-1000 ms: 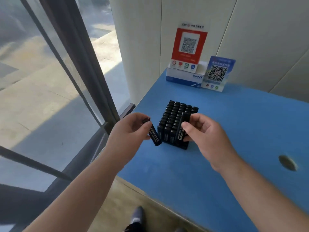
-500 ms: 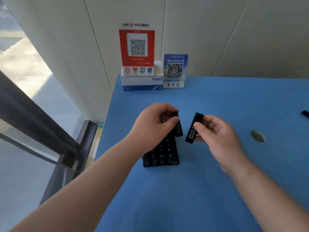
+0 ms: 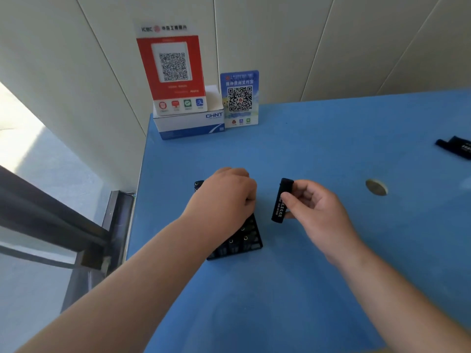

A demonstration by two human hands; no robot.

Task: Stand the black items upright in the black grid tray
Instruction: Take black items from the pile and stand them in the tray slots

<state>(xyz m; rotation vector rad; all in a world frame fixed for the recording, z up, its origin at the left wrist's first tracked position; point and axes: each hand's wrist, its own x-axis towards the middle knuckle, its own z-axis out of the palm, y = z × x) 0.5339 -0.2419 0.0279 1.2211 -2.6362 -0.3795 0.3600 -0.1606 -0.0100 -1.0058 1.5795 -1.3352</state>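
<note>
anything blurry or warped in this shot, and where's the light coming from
Head view: wide-angle warp bows the wall panel seams; the loose black items at the right edge are smeared by blur, while the black item in the right hand shows fairly sharp print; daylight enters from the window at left, overexposed there.

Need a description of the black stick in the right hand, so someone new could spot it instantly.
On the blue table, find the black grid tray near its left edge, under the left hand. Just right of the tray, the right hand pinches a black stick with white print. It is in the air, outside the tray, unlike those slotted in the tray.
</note>
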